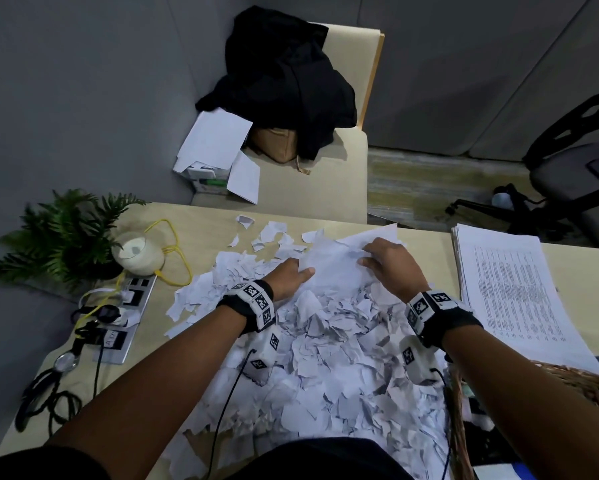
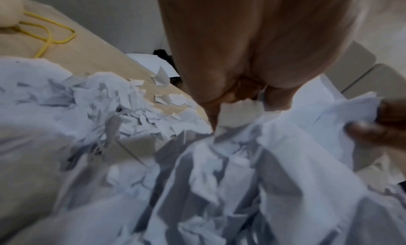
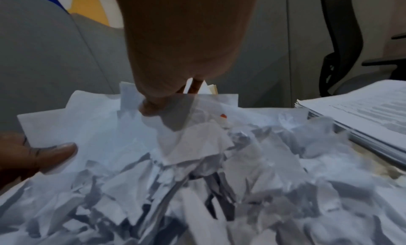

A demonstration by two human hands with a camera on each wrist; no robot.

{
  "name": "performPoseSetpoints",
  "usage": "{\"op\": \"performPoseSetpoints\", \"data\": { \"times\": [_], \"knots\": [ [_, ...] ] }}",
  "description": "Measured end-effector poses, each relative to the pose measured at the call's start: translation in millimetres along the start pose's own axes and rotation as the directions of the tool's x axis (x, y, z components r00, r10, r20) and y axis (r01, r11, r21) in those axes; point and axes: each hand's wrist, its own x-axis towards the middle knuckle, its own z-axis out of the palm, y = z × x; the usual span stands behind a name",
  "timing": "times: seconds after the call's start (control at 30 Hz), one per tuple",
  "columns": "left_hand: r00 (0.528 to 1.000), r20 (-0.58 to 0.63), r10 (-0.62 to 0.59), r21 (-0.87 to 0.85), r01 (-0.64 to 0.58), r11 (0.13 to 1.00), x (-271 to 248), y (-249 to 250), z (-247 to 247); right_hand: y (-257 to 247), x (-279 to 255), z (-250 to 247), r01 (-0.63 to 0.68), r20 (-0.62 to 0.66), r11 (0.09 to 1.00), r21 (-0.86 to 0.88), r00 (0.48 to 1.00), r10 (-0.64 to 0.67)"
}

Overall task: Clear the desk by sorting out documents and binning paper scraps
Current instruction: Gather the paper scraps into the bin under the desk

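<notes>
No wording can be read anywhere. The stack of printed documents [image 1: 519, 292] at the table's right carries columns of print too small to read. A handwritten label [image 1: 113, 339] on the power strip [image 1: 125, 320] at the left is illegible.

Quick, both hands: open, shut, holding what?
Left hand: pinching the sheet's left edge, thumb on top.
Right hand: gripping the same sheet's right side, above the scraps.
</notes>
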Motion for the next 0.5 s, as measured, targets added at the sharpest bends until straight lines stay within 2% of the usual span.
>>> {"op": "performPoseSetpoints", "data": {
  "times": [0.13, 0.2, 0.33, 0.43, 0.5],
  "knots": [
    [0.999, -0.022, 0.028, 0.033, -0.027, 0.999, -2.6, 9.9, -2.8, -7.9, 0.1, -8.1, 0.138, -0.216, 0.987, -0.086, 0.964, -0.154],
    [0.999, 0.002, 0.037, 0.032, -0.037, 0.999, -0.3, 11.5, -1.3, -14.0, 0.5, -7.9, 0.173, -0.27, 0.979, -0.108, 0.943, -0.196],
    [0.996, 0.05, 0.074, -0.006, -0.074, 0.997, 8.3, 4.1, 5.9, -22.4, 5.2, -5.0, 0.158, -0.309, 0.986, -0.05, 0.936, -0.166],
    [0.995, 0.023, 0.093, 0.002, -0.093, 0.996, -2.7, 13.1, 10.3, -32.2, 9.6, -5.6, 0.159, -0.297, 0.987, -0.023, 0.942, -0.159],
    [0.995, -0.024, 0.097, 0.086, -0.094, 0.992, -6.3, 17.0, 14.3, -41.3, 11.1, -5.1, 0.198, -0.262, 0.98, 0.009, 0.946, -0.188]
  ]
}}
